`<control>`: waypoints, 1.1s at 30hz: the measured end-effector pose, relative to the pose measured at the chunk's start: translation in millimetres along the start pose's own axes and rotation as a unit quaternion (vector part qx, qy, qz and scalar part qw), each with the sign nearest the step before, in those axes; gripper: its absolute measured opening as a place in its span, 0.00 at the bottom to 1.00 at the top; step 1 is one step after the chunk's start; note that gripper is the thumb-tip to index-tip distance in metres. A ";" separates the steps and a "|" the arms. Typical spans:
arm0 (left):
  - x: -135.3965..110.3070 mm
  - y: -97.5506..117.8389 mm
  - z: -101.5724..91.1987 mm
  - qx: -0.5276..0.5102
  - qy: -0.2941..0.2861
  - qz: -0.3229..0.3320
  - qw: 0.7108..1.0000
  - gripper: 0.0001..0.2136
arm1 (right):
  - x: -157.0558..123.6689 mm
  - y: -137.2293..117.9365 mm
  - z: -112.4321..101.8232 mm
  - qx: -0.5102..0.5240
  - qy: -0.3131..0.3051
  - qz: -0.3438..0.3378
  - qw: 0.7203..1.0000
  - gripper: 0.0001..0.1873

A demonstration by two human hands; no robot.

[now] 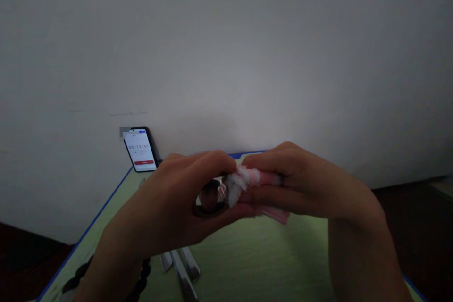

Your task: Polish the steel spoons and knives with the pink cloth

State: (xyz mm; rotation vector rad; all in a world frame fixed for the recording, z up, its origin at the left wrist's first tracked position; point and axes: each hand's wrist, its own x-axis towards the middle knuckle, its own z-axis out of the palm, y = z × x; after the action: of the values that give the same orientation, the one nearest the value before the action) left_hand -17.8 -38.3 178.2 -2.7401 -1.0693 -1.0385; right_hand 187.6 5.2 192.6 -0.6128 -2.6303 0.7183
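Observation:
My left hand [184, 193] is curled around a shiny metal spoon [211, 197]; only its rounded, mirror-like bowl shows between thumb and fingers, and the rest is hidden. Pinched in my right hand [293, 179] is a pink cloth [267, 178] with white fluffy pile. The cloth's fluffy end presses against the right side of the bowl, and a pink fold hangs below my right fingers. Both hands meet above the table, the left fingertips reaching under the cloth.
Several metal utensil handles [183, 273] lie on the green table [262, 259], below my left wrist. A phone [140, 151] showing a running timer leans against the pale wall [226, 56] at the back left. A blue edge borders the table.

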 end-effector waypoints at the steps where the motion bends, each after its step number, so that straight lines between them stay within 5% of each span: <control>1: 0.0 -0.3 0.1 0.000 -0.001 -0.001 1.000 0.11 | 0.1 -0.2 0.1 -0.003 0.004 -0.001 1.000 0.17; 20: 8.6 -1.5 1.1 -0.025 -0.056 -0.082 0.995 0.10 | -1.8 -4.2 0.3 -0.044 0.014 0.066 0.997 0.17; 33: -0.3 -29.5 -4.1 -0.024 -0.052 -0.113 0.992 0.10 | -5.9 11.2 0.1 -0.059 0.006 0.105 0.993 0.21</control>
State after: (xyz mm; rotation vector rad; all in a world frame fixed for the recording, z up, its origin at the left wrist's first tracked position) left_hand -38.3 -16.9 175.0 -2.7888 -1.4149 -0.9658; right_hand 196.1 11.0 185.2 -0.9367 -2.6358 0.6187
